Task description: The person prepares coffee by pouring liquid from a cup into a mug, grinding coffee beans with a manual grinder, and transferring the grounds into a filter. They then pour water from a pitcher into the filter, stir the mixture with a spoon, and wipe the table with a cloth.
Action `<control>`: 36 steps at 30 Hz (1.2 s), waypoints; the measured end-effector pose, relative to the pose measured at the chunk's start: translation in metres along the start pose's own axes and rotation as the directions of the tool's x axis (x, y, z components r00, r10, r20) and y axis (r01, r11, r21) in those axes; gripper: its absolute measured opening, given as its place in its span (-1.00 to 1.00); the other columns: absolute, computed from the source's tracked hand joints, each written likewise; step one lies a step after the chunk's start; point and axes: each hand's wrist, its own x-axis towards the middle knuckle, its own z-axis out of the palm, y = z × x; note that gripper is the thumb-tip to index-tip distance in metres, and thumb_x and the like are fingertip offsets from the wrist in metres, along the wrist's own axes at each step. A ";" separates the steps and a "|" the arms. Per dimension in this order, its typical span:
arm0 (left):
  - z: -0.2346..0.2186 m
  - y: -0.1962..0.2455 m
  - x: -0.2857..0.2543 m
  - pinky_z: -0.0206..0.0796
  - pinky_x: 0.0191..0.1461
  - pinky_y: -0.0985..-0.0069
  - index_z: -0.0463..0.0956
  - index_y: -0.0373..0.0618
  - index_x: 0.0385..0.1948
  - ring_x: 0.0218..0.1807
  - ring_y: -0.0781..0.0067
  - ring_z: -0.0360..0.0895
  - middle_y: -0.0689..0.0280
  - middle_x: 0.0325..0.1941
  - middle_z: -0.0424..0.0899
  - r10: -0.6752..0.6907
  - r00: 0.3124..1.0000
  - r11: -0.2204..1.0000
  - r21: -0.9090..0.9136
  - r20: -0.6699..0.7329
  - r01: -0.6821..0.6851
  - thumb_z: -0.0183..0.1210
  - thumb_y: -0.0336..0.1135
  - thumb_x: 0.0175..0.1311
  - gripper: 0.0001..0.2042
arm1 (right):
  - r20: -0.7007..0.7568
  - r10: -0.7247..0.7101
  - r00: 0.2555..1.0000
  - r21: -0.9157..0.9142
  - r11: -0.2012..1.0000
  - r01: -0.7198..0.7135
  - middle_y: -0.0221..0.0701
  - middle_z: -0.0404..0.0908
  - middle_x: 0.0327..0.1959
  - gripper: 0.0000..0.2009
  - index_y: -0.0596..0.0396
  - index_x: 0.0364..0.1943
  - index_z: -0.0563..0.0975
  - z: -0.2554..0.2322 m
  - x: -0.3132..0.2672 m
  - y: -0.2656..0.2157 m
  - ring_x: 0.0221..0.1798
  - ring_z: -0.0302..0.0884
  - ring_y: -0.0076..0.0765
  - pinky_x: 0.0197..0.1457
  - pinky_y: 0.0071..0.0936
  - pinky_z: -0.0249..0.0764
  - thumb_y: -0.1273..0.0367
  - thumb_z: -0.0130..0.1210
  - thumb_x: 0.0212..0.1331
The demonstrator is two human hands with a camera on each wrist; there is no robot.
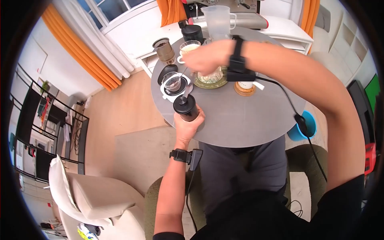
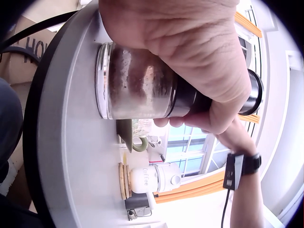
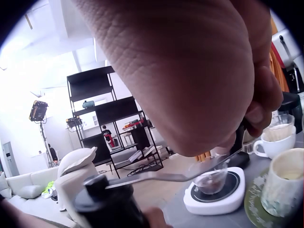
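Observation:
In the head view my left hand [image 1: 189,129] grips a black manual coffee grinder [image 1: 185,105] upright at the table's near left edge. Its clear glass jar [image 2: 140,85] shows brown grounds in the left wrist view, with the base right at the tabletop. A metal crank arm [image 3: 156,176] runs out from the grinder's lid. My right hand [image 1: 206,60], blurred, curls its fingers round the dark knob [image 3: 241,137] at the crank's far end. Just beyond the grinder sits a white scale [image 3: 213,203] bearing a small glass bowl [image 3: 212,181] with something dark inside.
A patterned cup stands on a green saucer [image 1: 211,85]. Behind are a white cup [image 3: 280,145], a brownish container [image 1: 164,51], a black bottle [image 1: 192,32] and a clear pitcher [image 1: 218,22]. A wooden coaster [image 1: 245,91] lies right; a blue bin [image 1: 308,128] stands below the table.

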 end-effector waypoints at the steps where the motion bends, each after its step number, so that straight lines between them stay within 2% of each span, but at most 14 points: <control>1: -0.002 -0.002 0.001 0.47 -0.19 0.53 0.60 -0.22 -0.45 -0.35 0.59 0.61 0.39 -0.43 0.69 -0.006 1.000 0.999 0.034 -0.001 0.006 0.34 -0.54 0.05 -0.91 | 0.013 0.070 0.997 0.002 0.998 -0.070 0.02 0.59 -0.10 -0.70 0.34 0.00 0.50 0.007 -0.026 -0.002 0.04 0.61 0.18 0.09 -0.01 0.58 0.43 0.09 0.25; 6: -0.003 -0.021 0.000 0.47 -0.19 0.52 0.62 -0.21 -0.42 -0.36 0.59 0.59 0.41 -0.41 0.69 -0.012 0.998 1.000 -0.001 -0.063 0.012 0.42 -0.49 -0.01 -0.85 | 0.083 0.088 0.993 0.033 0.995 -0.091 0.00 0.54 -0.15 -0.67 0.37 0.01 0.39 -0.012 -0.142 -0.120 -0.24 0.69 0.09 -0.21 -0.11 0.64 0.49 0.07 0.17; 8: -0.006 -0.016 -0.003 0.47 -0.19 0.51 0.62 -0.21 -0.41 -0.36 0.60 0.58 0.41 -0.40 0.70 -0.030 0.999 0.999 -0.012 -0.027 0.030 0.43 -0.48 -0.01 -0.83 | -0.109 -0.029 0.994 0.158 0.986 0.046 -0.04 0.61 -0.19 -0.77 0.30 -0.11 0.49 -0.016 -0.144 -0.185 -0.20 0.76 0.04 -0.18 -0.07 0.70 0.45 0.14 0.20; 11: -0.004 -0.007 -0.006 0.45 -0.21 0.47 0.60 -0.19 -0.43 -0.36 0.57 0.58 0.40 -0.42 0.67 -0.095 0.995 0.993 0.067 -0.025 0.096 0.36 -0.49 0.07 -0.90 | -0.507 -0.325 0.798 -0.070 0.939 0.338 -0.12 0.65 -0.24 -0.83 0.23 -0.16 0.56 0.012 -0.091 -0.211 -0.26 0.76 -0.08 -0.31 -0.14 0.68 0.42 0.12 0.23; 15: -0.014 -0.055 -0.003 0.42 -0.19 0.49 0.60 -0.16 -0.44 -0.35 0.54 0.58 0.42 -0.44 0.66 0.311 0.950 0.812 0.517 0.008 -0.270 0.32 -0.50 0.12 -0.94 | -0.345 -0.414 0.842 -0.032 0.902 0.430 -0.10 0.68 -0.29 -0.83 0.26 -0.21 0.59 -0.024 0.035 -0.181 -0.20 0.74 0.02 -0.18 -0.10 0.67 0.43 0.10 0.22; 16: -0.009 -0.040 -0.003 0.43 -0.18 0.50 0.60 -0.16 -0.44 -0.35 0.55 0.58 0.42 -0.44 0.66 0.178 0.983 0.928 0.339 -0.044 -0.153 0.33 -0.50 0.11 -0.93 | -0.129 -0.483 0.866 -0.052 0.875 0.481 -0.07 0.65 -0.19 -0.83 0.30 -0.18 0.51 -0.040 0.069 -0.156 -0.09 0.72 0.07 -0.05 -0.10 0.68 0.46 0.09 0.22; 18: -0.001 -0.011 -0.002 0.44 -0.17 0.50 0.59 -0.18 -0.45 -0.36 0.58 0.55 0.42 -0.45 0.64 0.021 0.995 0.995 0.098 -0.102 -0.011 0.34 -0.51 0.07 -0.91 | -0.289 -0.559 0.777 0.014 0.809 0.588 0.02 0.66 -0.16 -0.78 0.35 -0.19 0.59 -0.008 0.130 -0.074 -0.16 0.65 0.17 -0.10 -0.02 0.65 0.48 0.11 0.12; 19: -0.003 -0.010 -0.002 0.47 -0.15 0.48 0.60 -0.21 -0.39 -0.34 0.58 0.57 0.39 -0.43 0.68 -0.004 0.997 0.993 0.114 -0.071 0.012 0.39 -0.46 0.03 -0.84 | -0.115 -0.322 0.940 -0.092 0.945 0.313 -0.06 0.73 -0.27 -0.83 0.28 -0.30 0.70 -0.040 0.095 -0.075 -0.17 0.71 0.11 -0.13 -0.04 0.65 0.46 0.20 0.08; 21: -0.006 -0.013 -0.003 0.49 -0.14 0.45 0.61 -0.24 -0.33 -0.32 0.59 0.57 0.35 -0.42 0.70 -0.021 0.998 0.994 0.110 -0.063 0.028 0.44 -0.41 -0.02 -0.76 | -0.226 -0.274 0.935 -0.046 0.961 0.271 -0.05 0.62 -0.09 -0.78 0.33 -0.28 0.61 -0.017 0.059 -0.019 -0.10 0.66 0.13 -0.02 -0.04 0.62 0.39 0.26 0.12; 23: -0.003 -0.021 -0.002 0.48 -0.16 0.45 0.60 -0.25 -0.33 -0.33 0.62 0.54 0.35 -0.44 0.69 -0.010 0.993 0.997 0.073 -0.113 0.018 0.45 -0.39 -0.03 -0.74 | 0.044 0.010 0.999 0.120 0.993 -0.016 -0.03 0.54 -0.28 -0.82 0.24 -0.09 0.38 -0.013 -0.003 -0.001 -0.11 0.56 0.21 -0.07 0.00 0.45 0.41 0.05 0.41; 27: -0.002 -0.016 -0.002 0.43 -0.22 0.45 0.58 -0.26 -0.33 -0.37 0.64 0.45 0.37 -0.46 0.65 0.005 0.990 0.997 0.071 -0.139 0.005 0.46 -0.35 -0.06 -0.70 | 0.083 0.196 0.977 0.288 0.934 -0.212 -0.07 0.55 -0.29 -0.81 0.19 -0.07 0.38 -0.018 -0.116 -0.081 -0.21 0.61 0.20 -0.16 -0.02 0.49 0.41 0.08 0.37; 28: -0.004 -0.017 -0.003 0.43 -0.23 0.46 0.58 -0.26 -0.33 -0.37 0.64 0.44 0.38 -0.47 0.64 0.011 0.988 0.998 0.059 -0.151 -0.002 0.47 -0.34 -0.06 -0.70 | 0.194 0.115 0.974 0.289 0.943 -0.168 -0.16 0.58 -0.24 -0.78 0.15 -0.08 0.40 -0.024 -0.130 -0.111 -0.24 0.67 0.11 -0.25 -0.07 0.54 0.38 0.13 0.30; 33: 0.012 -0.036 -0.015 0.48 -0.11 0.44 0.59 -0.24 -0.16 -0.26 0.53 0.58 0.37 -0.27 0.70 -0.172 0.947 0.984 -0.086 -0.272 0.155 0.53 -0.29 0.03 -0.62 | -0.213 -0.337 0.917 -0.016 0.940 0.342 -0.16 0.61 -0.25 -0.77 0.22 -0.13 0.50 -0.018 -0.065 -0.199 -0.29 0.68 0.05 -0.26 -0.13 0.58 0.38 0.18 0.21; 36: -0.008 -0.062 -0.010 0.49 0.05 0.34 0.61 -0.20 -0.04 -0.05 0.31 0.64 0.30 -0.12 0.71 0.334 0.935 0.794 0.569 -0.115 -0.214 0.50 -0.31 0.09 -0.60 | -0.221 -0.416 0.882 -0.066 0.909 0.412 -0.04 0.65 -0.30 -0.80 0.29 -0.24 0.56 -0.029 0.039 -0.173 -0.30 0.70 0.08 -0.26 -0.10 0.59 0.40 0.19 0.17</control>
